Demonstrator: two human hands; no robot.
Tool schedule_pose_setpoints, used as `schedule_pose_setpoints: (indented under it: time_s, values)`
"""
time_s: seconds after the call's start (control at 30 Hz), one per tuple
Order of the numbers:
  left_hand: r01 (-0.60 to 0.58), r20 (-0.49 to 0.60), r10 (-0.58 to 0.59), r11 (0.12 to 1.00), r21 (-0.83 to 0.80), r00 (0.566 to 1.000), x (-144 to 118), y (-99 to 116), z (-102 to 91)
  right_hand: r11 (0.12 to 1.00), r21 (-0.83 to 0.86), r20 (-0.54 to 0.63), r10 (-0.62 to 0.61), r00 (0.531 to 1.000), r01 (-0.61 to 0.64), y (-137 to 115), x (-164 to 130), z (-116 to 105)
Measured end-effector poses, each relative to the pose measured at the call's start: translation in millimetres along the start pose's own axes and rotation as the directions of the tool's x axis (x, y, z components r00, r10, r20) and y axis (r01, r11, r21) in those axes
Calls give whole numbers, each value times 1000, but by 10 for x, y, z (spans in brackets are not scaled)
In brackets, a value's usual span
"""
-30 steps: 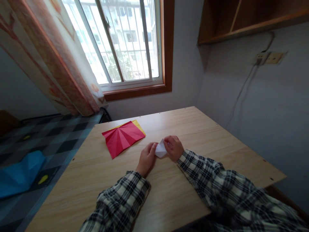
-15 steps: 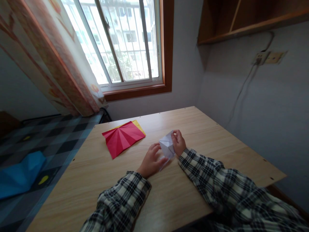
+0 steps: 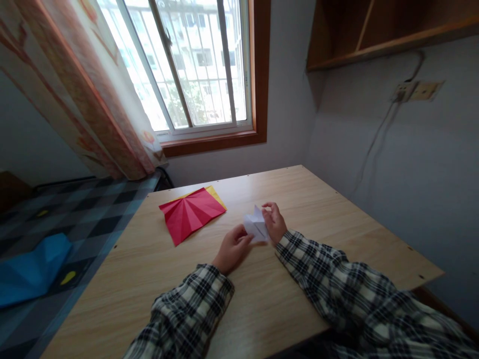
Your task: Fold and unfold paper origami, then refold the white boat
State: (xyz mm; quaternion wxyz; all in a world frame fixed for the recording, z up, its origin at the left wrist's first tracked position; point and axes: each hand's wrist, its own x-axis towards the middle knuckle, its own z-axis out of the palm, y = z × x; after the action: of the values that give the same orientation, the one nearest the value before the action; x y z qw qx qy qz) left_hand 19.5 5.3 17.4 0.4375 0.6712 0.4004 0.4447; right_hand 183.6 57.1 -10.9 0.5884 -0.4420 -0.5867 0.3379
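paper: small white folded paper piece point(image 3: 255, 227), just off the wooden tabletop point(image 3: 299, 199), between my two hands
left hand point(image 3: 232, 248): fingers pinching its near-left edge
right hand point(image 3: 275, 222): fingers closed on its right side
handling: I'd guess super light, thin, creases easily, so hold by the folded edges and don't squeeze
nearby: red pleated paper sheet point(image 3: 190, 213) over a yellow sheet point(image 3: 217, 195), well apart, nothing's in my way
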Motion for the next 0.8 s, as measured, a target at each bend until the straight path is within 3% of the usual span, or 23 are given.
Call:
schedule_pose_setpoints:
  time_s: [0.1, 0.2, 0.5, 0.8]
  values:
    - [27, -111, -41, 991, -130, 993, 35, -41, -18, 989, 142, 178, 25, 984, -51, -9, -26, 14]
    - [71, -159, -110, 970, -234, 981, 53, -66, -45, 975, 216, 272, -10, 962, -51, -24, -42, 25]
    - [119, -147, -172, 941, -316, 974, 63, -165, -66, 991, 128, 294, -86, 952, 50, -121, -70, 12]
    - [147, -177, -218, 927, -344, 960, 32, -116, -67, 945, 296, 337, 33, 941, -139, -95, -40, 10]
